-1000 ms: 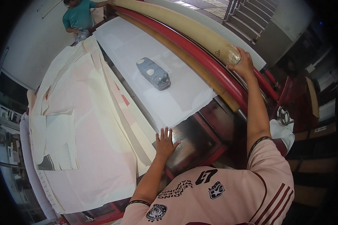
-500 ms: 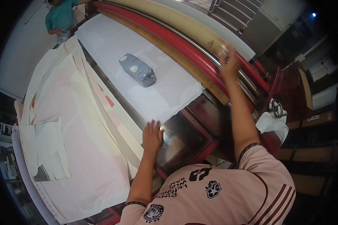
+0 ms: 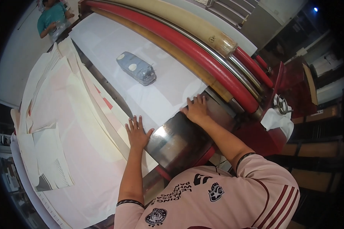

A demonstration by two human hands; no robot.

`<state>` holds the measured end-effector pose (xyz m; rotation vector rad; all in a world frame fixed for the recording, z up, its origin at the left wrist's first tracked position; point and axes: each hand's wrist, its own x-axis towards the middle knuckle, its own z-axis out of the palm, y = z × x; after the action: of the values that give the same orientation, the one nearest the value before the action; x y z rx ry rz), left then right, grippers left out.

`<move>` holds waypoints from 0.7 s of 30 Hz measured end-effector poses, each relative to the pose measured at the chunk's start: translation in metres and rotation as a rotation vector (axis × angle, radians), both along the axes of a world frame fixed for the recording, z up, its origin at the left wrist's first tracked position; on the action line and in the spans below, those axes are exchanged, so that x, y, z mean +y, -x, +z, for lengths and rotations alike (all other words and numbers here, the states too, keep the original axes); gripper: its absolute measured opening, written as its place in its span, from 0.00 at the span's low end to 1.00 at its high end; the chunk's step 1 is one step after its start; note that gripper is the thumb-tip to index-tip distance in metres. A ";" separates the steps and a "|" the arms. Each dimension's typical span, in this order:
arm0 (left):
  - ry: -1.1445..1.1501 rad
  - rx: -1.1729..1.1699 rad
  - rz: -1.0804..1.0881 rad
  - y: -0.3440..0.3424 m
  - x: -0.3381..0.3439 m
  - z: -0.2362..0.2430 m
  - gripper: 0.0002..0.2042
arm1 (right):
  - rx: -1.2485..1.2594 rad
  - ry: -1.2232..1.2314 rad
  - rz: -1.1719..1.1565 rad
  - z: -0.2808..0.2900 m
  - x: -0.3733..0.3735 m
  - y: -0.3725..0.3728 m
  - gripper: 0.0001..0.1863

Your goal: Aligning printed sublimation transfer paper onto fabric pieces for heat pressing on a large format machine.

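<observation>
A long white sheet lies over the dark metal bed of a machine. My left hand rests with spread fingers at the sheet's near left corner. At its near right corner lies my right hand, fingers apart and pressed near the edge. Neither hand grips anything. Farther up the sheet sits a grey-blue bundle wrapped in clear plastic, with pale round patches on top. Between my hands, the bare shiny metal plate shows in front of the sheet's edge.
Beyond the sheet run a red roller, metal bars and a tan roll. Layered cream sheets cover the left side. A handwheel with white cloth stands at right. Another person in a teal shirt stands at the far left.
My right hand has come down from the tan roll to the near right corner of the sheet. My left hand has shifted slightly left and forward, its fingers spreading wider.
</observation>
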<state>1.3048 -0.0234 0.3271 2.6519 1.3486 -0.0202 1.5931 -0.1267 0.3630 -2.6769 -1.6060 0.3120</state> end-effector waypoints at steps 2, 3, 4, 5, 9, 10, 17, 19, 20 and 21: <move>-0.017 -0.057 -0.057 -0.010 -0.005 0.004 0.45 | -0.027 -0.242 -0.026 0.015 0.035 -0.008 0.43; -0.014 -0.090 -0.076 -0.015 -0.009 0.002 0.45 | -0.022 -0.379 0.020 0.025 0.067 -0.011 0.42; -0.002 -0.108 -0.067 -0.019 -0.013 0.001 0.45 | 0.033 -0.474 0.046 0.044 0.100 -0.007 0.46; 0.005 -0.127 -0.060 -0.022 -0.016 0.000 0.45 | 0.077 -0.509 0.070 0.063 0.137 -0.003 0.49; -0.015 -0.196 -0.014 -0.024 -0.021 -0.007 0.45 | -0.019 -0.490 0.078 0.092 0.254 0.018 0.62; -0.007 -0.198 -0.017 -0.025 -0.022 -0.008 0.45 | 0.053 -0.329 0.071 0.091 0.272 0.022 0.65; 0.022 -0.227 -0.009 -0.022 -0.019 -0.002 0.46 | 0.300 -0.114 -0.030 0.061 0.298 0.040 0.58; 0.004 -0.192 0.019 -0.017 -0.021 -0.002 0.46 | 0.330 -0.125 -0.033 0.080 0.268 0.054 0.56; 0.004 -0.191 0.012 -0.017 -0.020 0.001 0.45 | 0.367 -0.189 -0.036 0.098 0.241 0.056 0.55; 0.004 -0.191 0.008 -0.019 -0.019 0.003 0.45 | 0.403 -0.258 -0.041 0.113 0.212 0.055 0.55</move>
<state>1.3242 -0.0427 0.3298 2.5690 1.2949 0.2250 1.5379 0.0856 0.4756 -2.2707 -1.3645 0.5592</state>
